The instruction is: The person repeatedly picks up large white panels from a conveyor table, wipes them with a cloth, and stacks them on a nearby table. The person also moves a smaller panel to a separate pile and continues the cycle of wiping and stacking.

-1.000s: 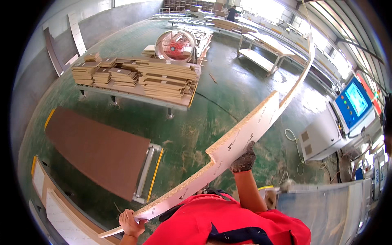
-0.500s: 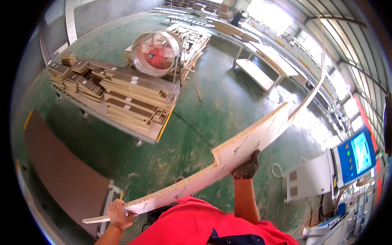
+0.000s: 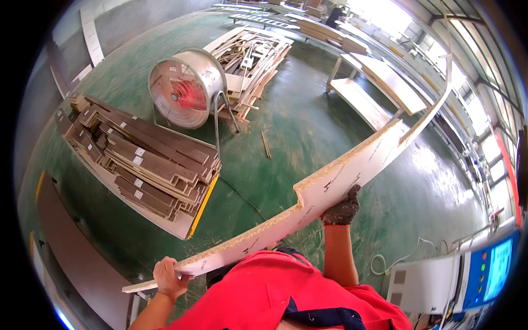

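Observation:
A long white-faced chipboard offcut (image 3: 324, 190) with a notched edge stretches across my front, from low on the left to far off at the upper right. My bare left hand (image 3: 170, 278) grips its near end, fingers curled over the rough edge. Farther along, my right hand (image 3: 342, 209), in a dark dirty glove, closes on the lower side of the board. Between my two hands the board passes close to my red shirt. Its thin far part curves up past the worktable.
A cart (image 3: 181, 224) stacked with brown boards stands at the left, with a large drum fan (image 3: 187, 88) behind it. A scrap wood pile (image 3: 256, 60) lies beyond. A worktable (image 3: 366, 102) stands far right; a control cabinet (image 3: 426, 283) near right. A wood strip (image 3: 265, 144) lies on the floor.
The view has shifted: the cart and fan now sit farther left and nearer, the control cabinet lower. Both hands keep hold of the chipboard offcut.

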A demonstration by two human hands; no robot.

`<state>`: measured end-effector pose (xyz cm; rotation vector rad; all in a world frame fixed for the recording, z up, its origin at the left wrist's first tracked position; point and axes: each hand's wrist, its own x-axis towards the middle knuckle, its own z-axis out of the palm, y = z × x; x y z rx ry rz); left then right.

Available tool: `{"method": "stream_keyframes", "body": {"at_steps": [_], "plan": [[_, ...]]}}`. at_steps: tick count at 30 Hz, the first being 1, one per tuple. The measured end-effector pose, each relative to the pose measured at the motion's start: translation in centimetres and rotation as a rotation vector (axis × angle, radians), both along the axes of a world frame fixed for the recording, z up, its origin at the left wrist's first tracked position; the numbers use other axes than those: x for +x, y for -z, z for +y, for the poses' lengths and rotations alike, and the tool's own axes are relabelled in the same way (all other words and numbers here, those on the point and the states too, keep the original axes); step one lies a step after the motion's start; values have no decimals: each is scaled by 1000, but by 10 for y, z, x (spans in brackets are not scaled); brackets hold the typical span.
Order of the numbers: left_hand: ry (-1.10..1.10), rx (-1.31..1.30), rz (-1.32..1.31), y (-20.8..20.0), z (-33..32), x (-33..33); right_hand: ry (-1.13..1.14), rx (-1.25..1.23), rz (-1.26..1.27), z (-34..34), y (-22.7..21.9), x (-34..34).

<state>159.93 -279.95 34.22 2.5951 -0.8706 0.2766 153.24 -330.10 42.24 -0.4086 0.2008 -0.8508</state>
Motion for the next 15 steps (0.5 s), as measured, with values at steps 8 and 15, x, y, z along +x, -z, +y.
{"method": "stream_keyframes", "body": {"at_steps": [8, 15], "plan": [[-56, -41, 47, -6, -242, 107, 76, -21, 202, -244, -19, 150], [-165, -68, 54, 26, -448, 242, -153, -57, 7, -447, 4, 329]]}}
